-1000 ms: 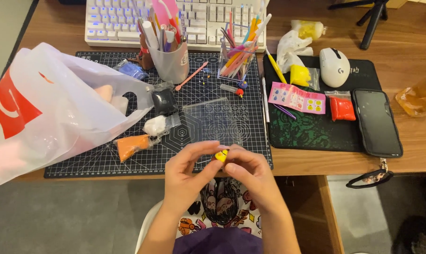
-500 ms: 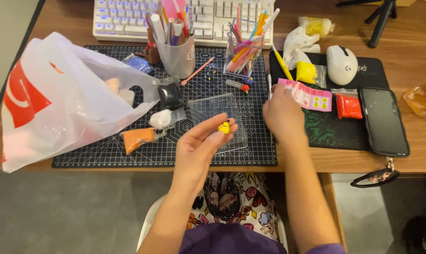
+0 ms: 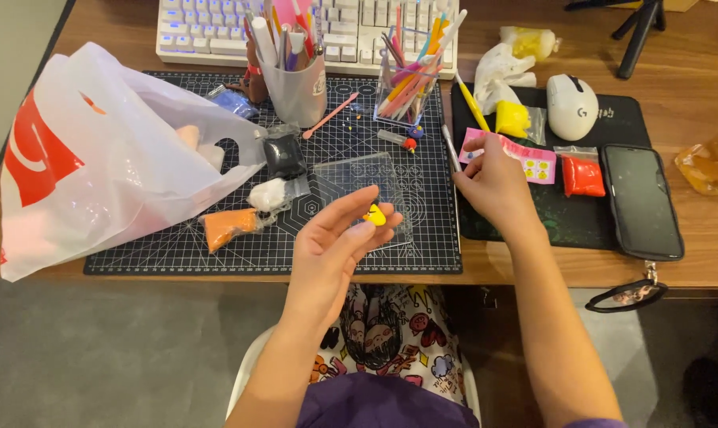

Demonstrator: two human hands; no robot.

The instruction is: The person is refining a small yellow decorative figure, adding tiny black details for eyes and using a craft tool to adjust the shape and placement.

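The right hand (image 3: 492,181) has left the yellow clay piece (image 3: 374,215) and now rests, loosely curled and empty, on the pink card (image 3: 525,158). The left hand (image 3: 335,242) alone pinches the piece above the cutting mat (image 3: 216,254).

I see a yellow clay piece (image 3: 375,215) with a red speck, a black cutting mat (image 3: 176,246) gridded in white lines, a white bag (image 3: 97,174) with red print, orange clay (image 3: 226,227), and a pink card (image 3: 525,158) with yellow dots.
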